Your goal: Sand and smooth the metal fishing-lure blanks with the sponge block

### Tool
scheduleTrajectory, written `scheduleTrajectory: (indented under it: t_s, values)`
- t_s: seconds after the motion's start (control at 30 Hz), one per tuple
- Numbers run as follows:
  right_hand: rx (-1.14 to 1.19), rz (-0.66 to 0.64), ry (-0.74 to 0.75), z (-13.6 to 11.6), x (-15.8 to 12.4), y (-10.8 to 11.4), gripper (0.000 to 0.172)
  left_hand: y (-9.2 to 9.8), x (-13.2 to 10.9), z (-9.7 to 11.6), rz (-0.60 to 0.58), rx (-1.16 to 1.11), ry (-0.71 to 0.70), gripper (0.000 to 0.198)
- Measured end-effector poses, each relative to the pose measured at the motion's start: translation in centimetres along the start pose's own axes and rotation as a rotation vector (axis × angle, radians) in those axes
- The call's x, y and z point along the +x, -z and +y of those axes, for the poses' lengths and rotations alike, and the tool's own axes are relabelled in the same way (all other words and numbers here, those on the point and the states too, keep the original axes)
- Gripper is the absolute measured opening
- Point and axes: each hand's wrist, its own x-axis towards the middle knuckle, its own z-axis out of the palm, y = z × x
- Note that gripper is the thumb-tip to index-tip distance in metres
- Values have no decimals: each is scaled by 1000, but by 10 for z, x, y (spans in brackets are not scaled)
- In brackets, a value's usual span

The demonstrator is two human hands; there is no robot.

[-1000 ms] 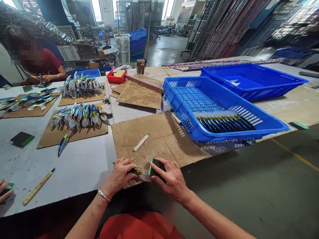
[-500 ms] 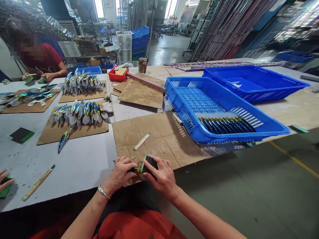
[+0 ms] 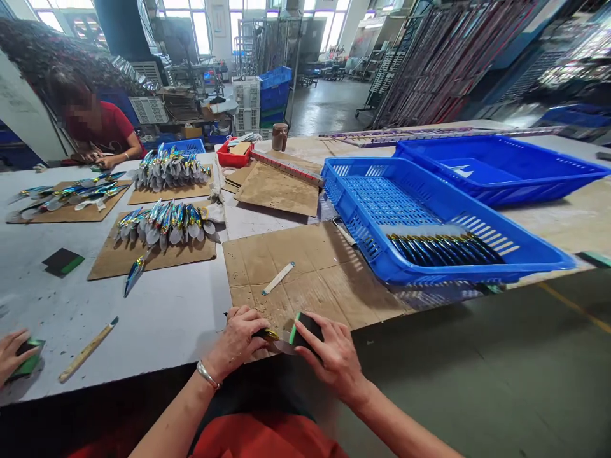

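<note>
Blue slotted crate [image 3: 477, 270] beside me holds one row of dark utensils [image 3: 446, 248]; the farther crate [image 3: 525, 191], a white scrap [image 3: 462, 170]. At the edge of the cardboard sheet [image 3: 324, 273] my right hand [image 3: 334, 359] grips a sponge block [image 3: 306, 327], and my left hand [image 3: 238, 340] pinches the gold-handled utensil [image 3: 275, 340]. I'd judge it thin, stiff and slick, best held by its handle.

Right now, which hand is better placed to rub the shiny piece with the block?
Probably right: the right hand grips the black-green block beside the shiny piece, which the left hand holds.
</note>
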Motion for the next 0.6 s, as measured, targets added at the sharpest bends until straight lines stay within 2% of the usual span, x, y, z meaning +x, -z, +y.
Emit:
scheduleTrajectory:
  t_s: [0.23, 0.43, 0.6]
  values:
    - [1, 106, -56, -15, 18, -17, 40, -6, -2, -2, 23, 40, 4, 17]
    - [-43, 37, -51, -5, -3, -10, 37, -6, -2, 0, 32, 15, 7, 16]
    - [-17, 98, -85, -15, 14, -24, 40, -9, -1, -2, 44, 33, 12, 15]
